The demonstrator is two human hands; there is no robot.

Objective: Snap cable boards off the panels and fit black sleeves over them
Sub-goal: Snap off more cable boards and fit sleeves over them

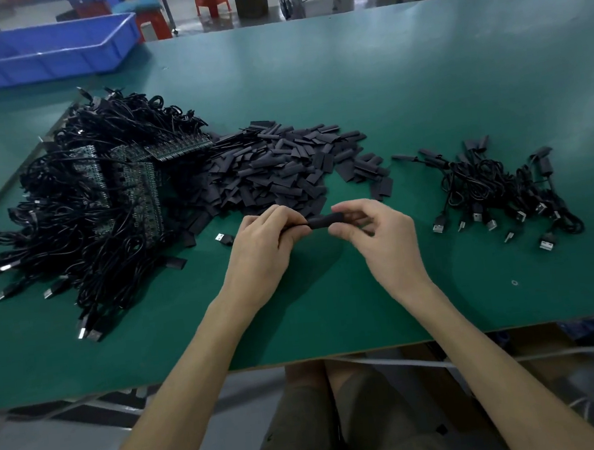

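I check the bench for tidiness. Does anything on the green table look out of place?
A small pale ring lies alone on the green table, right of the right hand, apart from every pile. One stray sleeve lies beside the cable heap, away from the sleeve pile.

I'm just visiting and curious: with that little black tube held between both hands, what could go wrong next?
The black sleeve is pinched at its ends by the left hand and right hand, so it may slip or go on crooked. The loose sleeve pile touches the tangled cable heap; reaching in might drag cables along. The USB plug beside the left hand could snag.
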